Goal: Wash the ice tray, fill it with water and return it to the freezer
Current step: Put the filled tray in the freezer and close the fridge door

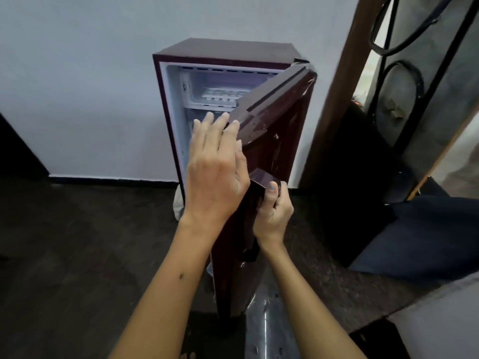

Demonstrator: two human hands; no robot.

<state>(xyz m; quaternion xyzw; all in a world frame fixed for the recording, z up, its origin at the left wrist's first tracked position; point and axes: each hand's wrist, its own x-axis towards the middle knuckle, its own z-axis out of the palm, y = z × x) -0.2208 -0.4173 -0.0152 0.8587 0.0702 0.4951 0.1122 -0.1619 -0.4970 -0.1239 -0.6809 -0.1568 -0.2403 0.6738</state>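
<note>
A small maroon fridge [223, 51] stands against the pale wall with its door [280, 130] swung partly out toward me. Inside the top freezer compartment a white ice tray [220, 96] lies on the shelf. My left hand [215, 167] is flat, fingers apart, against the door's free edge. My right hand [273, 211] is closed around the dark door handle [261, 182], thumb on top. The lower fridge interior is hidden behind my left hand and the door.
A dark floor [77, 255] spreads to the left of the fridge. To the right stand a brown wooden door frame [337, 99] and a black metal grille [404, 81]. A dark blue cloth [427, 234] lies at the lower right.
</note>
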